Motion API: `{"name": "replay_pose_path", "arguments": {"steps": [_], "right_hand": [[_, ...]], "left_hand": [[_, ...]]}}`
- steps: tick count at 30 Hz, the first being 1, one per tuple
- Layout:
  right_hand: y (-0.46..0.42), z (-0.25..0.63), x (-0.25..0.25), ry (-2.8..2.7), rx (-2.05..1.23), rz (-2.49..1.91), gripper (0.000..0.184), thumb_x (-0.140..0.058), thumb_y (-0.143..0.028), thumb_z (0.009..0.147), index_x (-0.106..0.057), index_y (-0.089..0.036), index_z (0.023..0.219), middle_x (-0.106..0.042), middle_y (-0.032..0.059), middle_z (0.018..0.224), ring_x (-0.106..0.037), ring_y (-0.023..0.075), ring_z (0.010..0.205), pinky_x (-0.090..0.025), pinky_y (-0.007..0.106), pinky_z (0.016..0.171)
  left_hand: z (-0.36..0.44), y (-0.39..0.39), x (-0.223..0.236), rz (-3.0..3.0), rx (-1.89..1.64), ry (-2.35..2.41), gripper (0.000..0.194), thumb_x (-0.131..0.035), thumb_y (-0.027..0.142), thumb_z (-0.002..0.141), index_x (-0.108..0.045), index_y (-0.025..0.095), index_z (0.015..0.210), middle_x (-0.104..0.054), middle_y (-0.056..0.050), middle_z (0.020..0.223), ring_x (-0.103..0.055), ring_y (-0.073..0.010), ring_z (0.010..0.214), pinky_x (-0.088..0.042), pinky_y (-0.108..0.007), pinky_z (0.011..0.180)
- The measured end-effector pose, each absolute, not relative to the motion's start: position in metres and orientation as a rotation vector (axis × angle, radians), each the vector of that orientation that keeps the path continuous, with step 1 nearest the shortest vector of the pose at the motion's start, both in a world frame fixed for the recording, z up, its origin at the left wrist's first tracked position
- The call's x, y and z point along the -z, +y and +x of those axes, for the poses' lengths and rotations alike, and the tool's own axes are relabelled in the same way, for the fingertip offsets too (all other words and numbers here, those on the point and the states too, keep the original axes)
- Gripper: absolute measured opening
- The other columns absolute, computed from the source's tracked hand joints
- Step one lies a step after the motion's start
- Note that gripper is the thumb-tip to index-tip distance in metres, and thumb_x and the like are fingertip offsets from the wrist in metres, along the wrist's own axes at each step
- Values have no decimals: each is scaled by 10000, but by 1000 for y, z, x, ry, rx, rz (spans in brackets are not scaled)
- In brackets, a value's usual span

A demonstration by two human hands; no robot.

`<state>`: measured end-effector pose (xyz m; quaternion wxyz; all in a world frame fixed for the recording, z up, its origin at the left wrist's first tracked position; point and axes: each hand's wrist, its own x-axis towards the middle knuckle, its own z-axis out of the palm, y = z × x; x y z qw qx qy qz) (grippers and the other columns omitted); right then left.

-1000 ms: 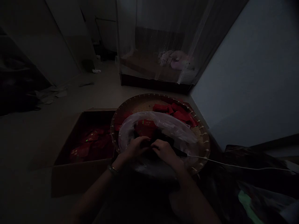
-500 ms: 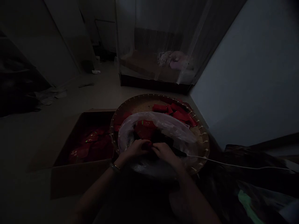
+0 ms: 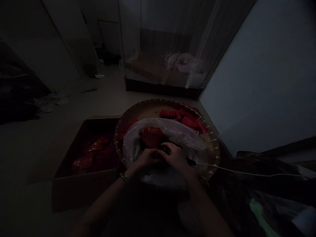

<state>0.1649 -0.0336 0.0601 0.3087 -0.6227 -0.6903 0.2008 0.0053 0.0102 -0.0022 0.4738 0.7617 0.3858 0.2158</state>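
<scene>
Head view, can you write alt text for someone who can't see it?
Left hand and right hand close together over plastic sheeting on a round woven tray, beside a box of red packets, in dim light.

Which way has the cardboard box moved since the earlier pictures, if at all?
No, it hasn't: the cardboard box keeps its place beside the woven basket.

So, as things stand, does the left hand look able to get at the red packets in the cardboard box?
Probably yes: the cardboard box stands open, nearest the left hand, with nothing seen covering the red packets. The woven tray's rim lies between, but looks easy to clear.
</scene>
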Motion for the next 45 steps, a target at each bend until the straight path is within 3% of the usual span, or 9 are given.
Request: {"name": "replay_pose_path", "arguments": {"steps": [6, 13, 17, 21, 27, 37, 39, 42, 45], "right_hand": [[-23, 164, -55, -1742, -511, -1620, 110, -584, -221, 783, -688, -195, 756, -697, 43, 797, -640, 192, 763, -473, 304, 725], [-13, 199, -55, -1469, -364, -1591, 218, -519, -312, 809, -674, -175, 879, -679, 85, 933, -624, 212, 846, -488, 327, 726], [-18, 196, -49, -1567, -599, -1559, 263, -509, -358, 826, -672, -201, 961, -680, 69, 996, -631, 191, 836, -496, 308, 698], [-23, 188, -48, -1690, -787, -1528, 183, -568, -317, 784, -703, -211, 846, -714, 39, 884, -645, 191, 829, -485, 314, 744], [-24, 186, -58, -1573, -711, -1559, 132, -621, -309, 728, -703, -207, 747, -712, 24, 792, -649, 196, 784, -481, 321, 737], [-22, 195, -54, -1145, -924, -1390, 279, -712, -417, 656, -672, -181, 798, -658, 6, 678, -600, 140, 542, -519, 275, 528], [-21, 196, -53, -1207, -780, -1458, 246, -657, -397, 717, -673, -182, 836, -667, 27, 729, -618, 159, 602, -533, 304, 586], [-21, 194, -54, -1368, -465, -1502, 209, -595, -337, 773, -681, -187, 891, -664, 83, 963, -626, 220, 906, -508, 379, 823], [-24, 186, -57, -1607, -526, -1430, 236, -578, -316, 798, -677, -207, 982, -634, 87, 1103, -574, 220, 1057, -461, 374, 913]], "left_hand": [[4, 8, 5, 1954, -534, 1003, 254, -669, 306, 698, -684, 108, 858, -645, 3, 703, -528, -121, 636, -376, -192, 577], [2, 6, 5, 1775, -534, 946, 294, -668, 320, 698, -672, 109, 901, -617, 10, 724, -519, -125, 660, -390, -186, 579], [3, 5, 5, 1691, -535, 891, 327, -680, 324, 688, -668, 109, 934, -601, 18, 721, -512, -119, 651, -392, -192, 590], [3, 3, 2, 1636, -541, 876, 337, -674, 327, 693, -667, 106, 948, -600, 13, 727, -513, -120, 655, -397, -199, 602], [3, 1, -2, 1581, -549, 870, 367, -680, 306, 687, -660, 105, 994, -630, -7, 782, -540, -143, 703, -428, -224, 646], [1, 5, 5, 1581, -581, 901, 341, -718, 302, 661, -660, 114, 940, -656, -13, 821, -567, -157, 737, -444, -223, 647], [1, 6, 7, 1583, -592, 888, 352, -724, 304, 661, -659, 117, 953, -663, -17, 837, -573, -161, 750, -451, -229, 664], [1, 6, 9, 1591, -624, 862, 357, -723, 301, 669, -660, 118, 969, -670, -26, 863, -580, -165, 766, -458, -240, 692], [0, 6, 9, 1603, -619, 858, 363, -717, 308, 675, -662, 115, 977, -672, -33, 864, -583, -174, 777, -465, -251, 706]]}}
